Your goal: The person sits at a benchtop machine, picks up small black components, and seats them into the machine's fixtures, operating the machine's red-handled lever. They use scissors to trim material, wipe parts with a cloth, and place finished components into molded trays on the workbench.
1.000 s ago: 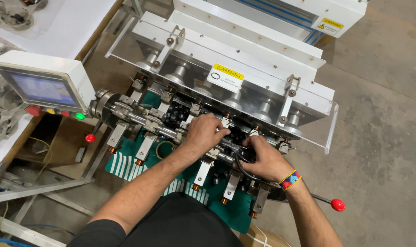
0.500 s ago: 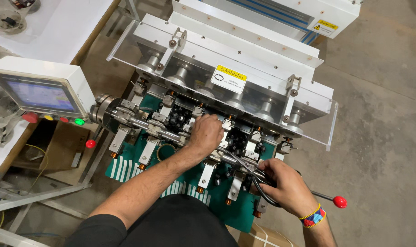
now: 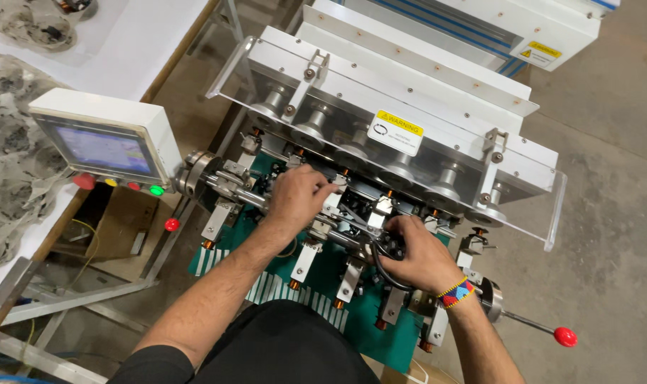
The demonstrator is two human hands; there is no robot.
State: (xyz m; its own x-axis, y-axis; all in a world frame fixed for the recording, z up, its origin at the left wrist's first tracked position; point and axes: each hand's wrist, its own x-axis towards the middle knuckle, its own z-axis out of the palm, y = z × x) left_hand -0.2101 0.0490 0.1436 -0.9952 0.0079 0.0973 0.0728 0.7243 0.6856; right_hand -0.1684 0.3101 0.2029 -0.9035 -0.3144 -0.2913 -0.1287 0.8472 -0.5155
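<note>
A grey metal winding machine (image 3: 409,92) with a row of spindles stands in front of me, over a green base (image 3: 387,334). My left hand (image 3: 298,198) rests on the shaft and clamps in the middle of the row, fingers curled over a small part. My right hand (image 3: 416,252), with a beaded wristband, grips a black ring-shaped part (image 3: 384,274) at the spindle row further right. What lies under the fingers is hidden.
A white control box with a screen (image 3: 99,142) and coloured buttons sits at the left. A lever with a red knob (image 3: 565,336) sticks out at the right. A clear guard panel (image 3: 554,213) hangs over the spindles. A white table (image 3: 124,43) holds bagged parts.
My right hand has moved back up to the spindle row with the black ring. My left hand stays on the shaft. The view has shifted right.
</note>
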